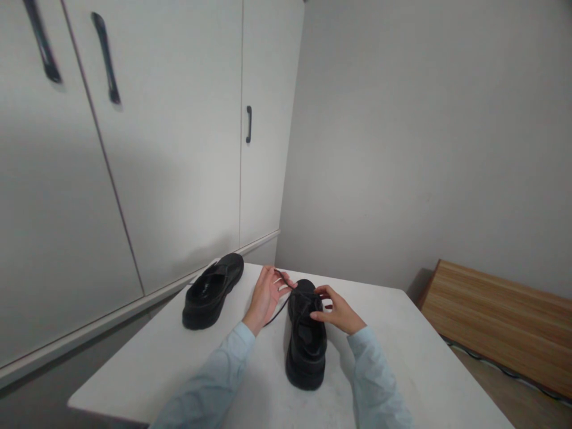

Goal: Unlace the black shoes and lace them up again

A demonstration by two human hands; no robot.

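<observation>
A black lace-up shoe (306, 348) stands on the white table between my hands, its toe pointing away from me. My left hand (267, 295) is to the left of the toe, palm turned up and fingers curled, with a dark shoelace (283, 278) caught at its fingertips. The lace runs from there to the front of the shoe, and a loose length hangs below the hand. On the shoe's right side, my right hand (334, 310) grips the lacing area, thumb on the tongue and fingers at the front. Exactly what its fingertips pinch is hidden.
A second black shoe (214, 292) lies at the table's left, near the white cabinet (187, 149) with dark handles. The white table (384, 357) reaches the grey wall (424, 149). A wood-grain piece of furniture (496, 316) stands beyond its right edge, with a cable beneath.
</observation>
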